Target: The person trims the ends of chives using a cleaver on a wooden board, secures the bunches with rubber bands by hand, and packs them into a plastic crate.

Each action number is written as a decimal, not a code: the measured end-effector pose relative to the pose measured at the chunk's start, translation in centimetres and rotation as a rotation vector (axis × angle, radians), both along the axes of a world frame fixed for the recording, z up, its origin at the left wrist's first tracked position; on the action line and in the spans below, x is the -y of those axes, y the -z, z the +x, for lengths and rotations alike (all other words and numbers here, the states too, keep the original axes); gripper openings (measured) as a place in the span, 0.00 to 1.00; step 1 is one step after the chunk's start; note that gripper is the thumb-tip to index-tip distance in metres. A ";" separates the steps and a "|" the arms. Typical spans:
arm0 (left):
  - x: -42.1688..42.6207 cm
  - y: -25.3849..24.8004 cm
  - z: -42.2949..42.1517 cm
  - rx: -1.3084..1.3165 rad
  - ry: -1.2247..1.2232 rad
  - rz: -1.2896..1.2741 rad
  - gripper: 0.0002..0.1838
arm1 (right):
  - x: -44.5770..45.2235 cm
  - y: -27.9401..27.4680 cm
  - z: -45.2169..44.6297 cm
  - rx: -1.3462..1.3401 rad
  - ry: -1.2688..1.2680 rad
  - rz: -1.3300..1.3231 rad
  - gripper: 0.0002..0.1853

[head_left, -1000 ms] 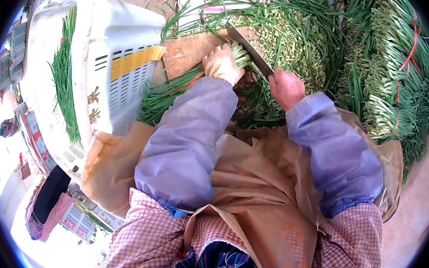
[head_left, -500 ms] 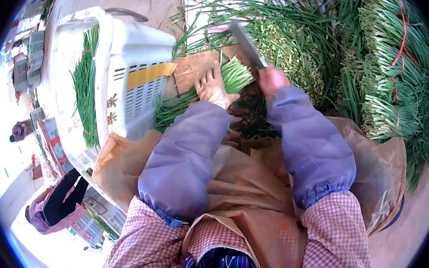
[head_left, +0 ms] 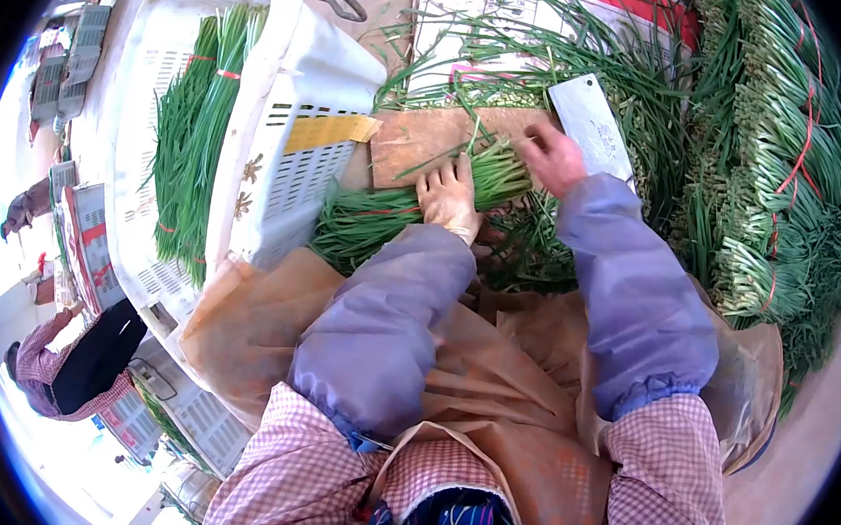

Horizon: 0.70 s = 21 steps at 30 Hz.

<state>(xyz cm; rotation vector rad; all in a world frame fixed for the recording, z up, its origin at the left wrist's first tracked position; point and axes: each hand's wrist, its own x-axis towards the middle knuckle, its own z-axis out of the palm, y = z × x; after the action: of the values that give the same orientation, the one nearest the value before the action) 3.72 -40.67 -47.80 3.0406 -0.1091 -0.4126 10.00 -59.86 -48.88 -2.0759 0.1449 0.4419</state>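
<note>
My left hand grips a bundle of garlic chives across its top, fingers lying over the stalks. A red band circles the bundle, whose pale cut ends point right. It lies at the near edge of a brown wooden board. Just beyond those ends is my right hand, fingers loosely bent and apart, with nothing visible in them. A cleaver rests flat beside it on loose greens, its broad blade upward; my right hand and sleeve hide its handle.
A white plastic basket with banded chives stands left. Loose chives cover the sacking beyond the board. Stacked bundles with red ties line the right. Another person is at lower left.
My right hand has let go of the raised cleaver, which now lies flat on the greens, and has moved to the cut ends. The view has shifted; another bundle shows in the basket.
</note>
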 end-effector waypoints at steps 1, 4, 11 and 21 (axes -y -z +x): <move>-0.4 2.8 -0.7 0.172 0.025 0.031 0.53 | -1.6 -1.1 0.8 -0.041 -0.092 -0.140 0.19; 0.1 1.7 -0.6 0.100 -0.013 0.003 0.52 | -3.9 -2.3 1.5 -0.096 -0.293 -0.441 0.20; 0.9 2.0 -1.2 0.121 -0.005 0.156 0.31 | -1.2 7.6 2.4 0.217 -0.477 -0.350 0.12; 0.9 4.6 -0.8 0.216 -0.093 -0.026 0.25 | 5.2 7.6 1.8 -0.163 0.258 -0.001 0.14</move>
<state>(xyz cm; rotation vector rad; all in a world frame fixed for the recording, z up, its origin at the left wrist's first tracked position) 2.90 -41.59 -52.37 3.0396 0.0149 -0.0750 11.75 -65.02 -56.48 -1.9875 0.5032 0.4506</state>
